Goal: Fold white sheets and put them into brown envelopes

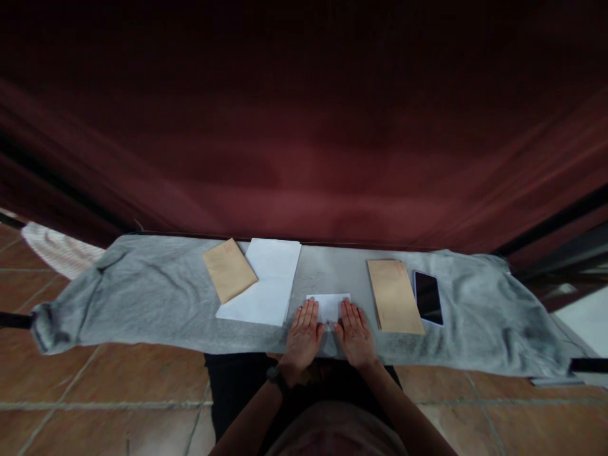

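A small white paper (pixel 329 308) lies on the grey cloth in front of me. My left hand (pixel 304 332) rests flat on its left side, palm down with the fingers stretched out. On the right side of the paper lies my right hand (pixel 355 332), also flat, fingers extended and slightly apart. Neither hand grips anything. Left of my hands is a stack of larger white sheets (pixel 270 278), with a brown envelope (pixel 230 270) overlapping its left part. To the right of my hands lie brown envelopes (pixel 395 296), stacked almost evenly.
A dark-screened phone (pixel 428 298) lies right beside the right-hand envelopes. The grey cloth (pixel 156 291) covers the long narrow surface and hangs wrinkled at both ends. A dark red panel (pixel 304 190) rises behind it. Brown floor tiles (pixel 142 373) show below.
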`<action>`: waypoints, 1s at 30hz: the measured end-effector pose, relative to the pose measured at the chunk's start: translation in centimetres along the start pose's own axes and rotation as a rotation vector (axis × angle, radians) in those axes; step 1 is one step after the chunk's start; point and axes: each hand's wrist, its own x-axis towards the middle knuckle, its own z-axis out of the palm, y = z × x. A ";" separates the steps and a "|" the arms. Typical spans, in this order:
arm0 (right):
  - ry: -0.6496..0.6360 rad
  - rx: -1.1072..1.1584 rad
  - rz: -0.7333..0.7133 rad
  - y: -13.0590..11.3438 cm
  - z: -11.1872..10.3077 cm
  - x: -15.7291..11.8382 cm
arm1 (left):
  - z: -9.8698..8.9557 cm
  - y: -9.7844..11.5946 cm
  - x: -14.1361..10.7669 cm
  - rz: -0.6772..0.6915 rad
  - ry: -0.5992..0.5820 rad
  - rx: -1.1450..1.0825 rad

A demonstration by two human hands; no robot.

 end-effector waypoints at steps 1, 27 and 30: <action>0.010 -0.007 0.006 0.3 0.0 -0.1 | -0.1 -0.2 -0.1 -0.002 0.007 -0.002; 0.045 0.002 0.059 2.2 -1.0 -2.6 | -0.6 2.5 -2.9 0.105 -0.010 -0.008; 0.066 0.025 0.053 1.9 -1.5 -2.9 | -0.6 2.1 -2.8 0.077 -0.004 -0.009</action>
